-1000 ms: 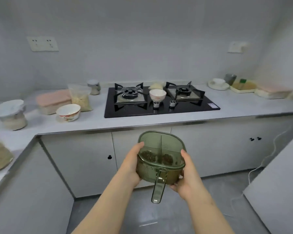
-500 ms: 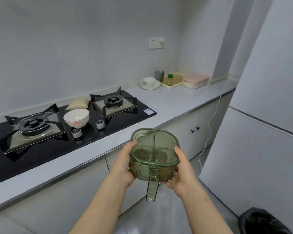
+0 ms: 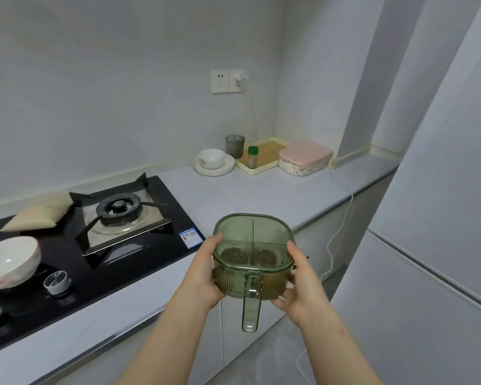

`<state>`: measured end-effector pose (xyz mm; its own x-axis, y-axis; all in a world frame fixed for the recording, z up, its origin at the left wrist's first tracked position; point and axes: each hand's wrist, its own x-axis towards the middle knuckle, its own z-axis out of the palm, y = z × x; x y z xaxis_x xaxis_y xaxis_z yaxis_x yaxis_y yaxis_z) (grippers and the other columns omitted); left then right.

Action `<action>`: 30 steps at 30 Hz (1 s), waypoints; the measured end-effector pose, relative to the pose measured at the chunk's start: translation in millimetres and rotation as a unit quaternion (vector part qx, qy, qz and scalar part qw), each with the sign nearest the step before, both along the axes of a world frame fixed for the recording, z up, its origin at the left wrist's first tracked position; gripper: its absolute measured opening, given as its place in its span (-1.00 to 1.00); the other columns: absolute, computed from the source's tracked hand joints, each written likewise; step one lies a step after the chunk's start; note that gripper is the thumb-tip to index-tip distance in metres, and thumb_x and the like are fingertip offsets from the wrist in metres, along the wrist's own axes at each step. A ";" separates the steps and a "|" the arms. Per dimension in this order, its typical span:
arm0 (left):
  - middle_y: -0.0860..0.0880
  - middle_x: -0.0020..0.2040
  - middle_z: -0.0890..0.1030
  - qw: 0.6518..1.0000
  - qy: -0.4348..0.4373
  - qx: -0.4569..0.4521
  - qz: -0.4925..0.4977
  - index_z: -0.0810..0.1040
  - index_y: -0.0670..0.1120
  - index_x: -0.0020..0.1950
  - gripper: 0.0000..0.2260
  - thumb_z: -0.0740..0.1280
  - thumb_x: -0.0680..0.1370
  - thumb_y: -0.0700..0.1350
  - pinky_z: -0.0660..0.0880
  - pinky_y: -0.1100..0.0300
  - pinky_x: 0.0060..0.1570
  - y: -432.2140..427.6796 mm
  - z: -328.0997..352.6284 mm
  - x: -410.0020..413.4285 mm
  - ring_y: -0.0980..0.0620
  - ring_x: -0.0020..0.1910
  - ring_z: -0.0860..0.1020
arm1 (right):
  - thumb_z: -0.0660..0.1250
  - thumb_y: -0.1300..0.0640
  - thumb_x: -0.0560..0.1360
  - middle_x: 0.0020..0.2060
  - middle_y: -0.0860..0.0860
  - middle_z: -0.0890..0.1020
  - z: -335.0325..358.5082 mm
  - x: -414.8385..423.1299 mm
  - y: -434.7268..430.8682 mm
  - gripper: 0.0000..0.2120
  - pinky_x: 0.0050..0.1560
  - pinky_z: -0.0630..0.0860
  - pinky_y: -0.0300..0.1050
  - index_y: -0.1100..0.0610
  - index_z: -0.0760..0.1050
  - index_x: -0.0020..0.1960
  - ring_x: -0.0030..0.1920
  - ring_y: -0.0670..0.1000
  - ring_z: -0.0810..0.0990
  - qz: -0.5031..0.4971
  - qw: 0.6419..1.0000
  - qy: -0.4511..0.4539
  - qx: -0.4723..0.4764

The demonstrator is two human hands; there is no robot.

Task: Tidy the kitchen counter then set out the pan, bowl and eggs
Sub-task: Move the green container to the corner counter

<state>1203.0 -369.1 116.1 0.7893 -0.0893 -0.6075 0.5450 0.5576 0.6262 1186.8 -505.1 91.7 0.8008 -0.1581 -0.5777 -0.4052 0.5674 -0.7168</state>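
holding the green tub [image 3: 252,232] from both sides, the left hand [image 3: 203,273] and right hand [image 3: 297,284] curled round its walls, likely so the brown bits [image 3: 247,257] inside would not spill. the white bowl [image 3: 10,262] sat far left of the grip, on the stove [image 3: 139,251].

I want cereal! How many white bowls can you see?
2. One bowl sits on the stove, at the left; the other bowl sits on a plate far back on the counter. More may be out of view.
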 end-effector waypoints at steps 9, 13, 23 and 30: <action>-0.15 -0.24 0.53 1.000 0.003 0.006 0.000 0.50 -0.16 -0.26 -0.75 0.29 0.54 -0.03 0.46 -0.08 0.02 -26.5 -7.4 157.3 -0.15 -0.24 0.51 | 0.26 -0.10 0.53 -0.11 0.05 0.60 -8.8 156.1 -22.6 -0.81 0.11 0.54 0.11 0.01 0.51 -0.05 0.03 0.13 0.59 0.002 1.000 0.008 -0.015; -0.15 -0.22 0.52 1.000 0.009 0.018 -0.013 0.48 -0.13 -0.21 -0.78 0.28 0.55 -0.02 0.46 -0.08 0.00 -35.6 -5.8 224.1 -0.15 -0.23 0.50 | 0.27 -0.08 0.52 -0.03 0.07 0.56 -3.9 218.4 -34.0 -0.79 0.16 0.50 0.13 0.03 0.52 0.03 0.12 0.15 0.52 0.006 0.999 0.013 -0.030; -0.16 -0.16 0.52 0.999 0.034 0.022 -0.009 0.46 -0.09 -0.16 -0.81 0.27 0.56 -0.01 0.47 -0.09 0.02 -84.2 -38.0 332.6 -0.13 -0.18 0.51 | 0.21 0.03 0.56 -0.05 -0.03 0.52 -22.5 317.6 -72.8 -0.90 0.09 0.47 0.10 0.00 0.48 -0.01 0.11 0.09 0.48 -0.010 0.998 -0.002 -0.069; -0.15 -0.11 0.53 0.997 0.015 0.076 -0.020 0.46 -0.14 -0.06 -0.79 0.21 0.60 0.00 0.49 -0.10 0.09 -129.6 -65.7 393.5 -0.12 -0.11 0.52 | 0.18 0.07 0.57 0.15 0.09 0.54 -37.1 382.9 -109.6 -0.70 -0.18 0.45 -0.14 0.07 0.39 0.28 0.00 0.03 0.52 -0.009 0.990 -0.019 -0.137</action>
